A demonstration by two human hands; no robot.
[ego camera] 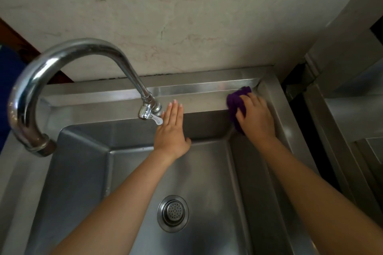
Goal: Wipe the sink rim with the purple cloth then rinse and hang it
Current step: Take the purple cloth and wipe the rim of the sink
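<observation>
A stainless steel sink fills the view, and its back rim (199, 101) runs below the wall. The purple cloth (235, 101) lies bunched on the rim's back right corner. My right hand (256, 116) presses down on the cloth with fingers curled over it. My left hand (172, 130) rests flat on the back rim just right of the tap lever, fingers straight and together, holding nothing.
A curved chrome tap (68, 54) arches from the back rim toward the left, its lever (154, 119) beside my left hand. The drain strainer (173, 212) sits in the basin floor. A steel counter (352, 120) stands to the right across a dark gap.
</observation>
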